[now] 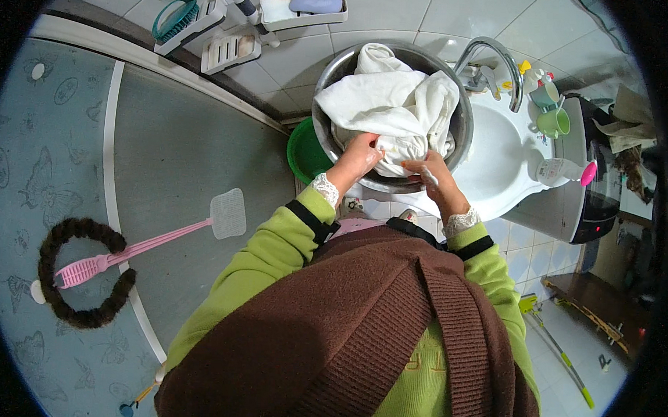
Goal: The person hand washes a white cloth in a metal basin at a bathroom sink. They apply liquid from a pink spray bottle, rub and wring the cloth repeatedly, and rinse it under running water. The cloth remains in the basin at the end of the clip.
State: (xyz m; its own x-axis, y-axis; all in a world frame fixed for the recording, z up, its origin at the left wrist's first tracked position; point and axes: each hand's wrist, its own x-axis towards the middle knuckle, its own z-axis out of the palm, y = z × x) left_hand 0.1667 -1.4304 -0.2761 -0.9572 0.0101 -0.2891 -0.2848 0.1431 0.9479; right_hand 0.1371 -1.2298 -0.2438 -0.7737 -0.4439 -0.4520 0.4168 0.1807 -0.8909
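A bundled white cloth garment (pixel 395 100) fills a round stainless steel basin (pixel 463 105) standing on the sink's left side. My left hand (pixel 362 154) grips a bunched fold at the near side of the cloth. A short distance to its right, my right hand (pixel 433 176) pinches the same bunched part between thumb and fingers. White suds cling to the right hand. Parts of the fingers on both hands are hidden in the folds. The cloth rises above the basin's rim at the back.
A chrome faucet (pixel 494 46) arches over the white sink (pixel 493 142) on the right. Cups (pixel 553 123) and a spray bottle (pixel 559 172) stand along its right edge. A green basin (pixel 303 152) sits lower left. Wall soap racks (pixel 232 53) hang above; a pink fly swatter (pixel 162 238) hangs on the door.
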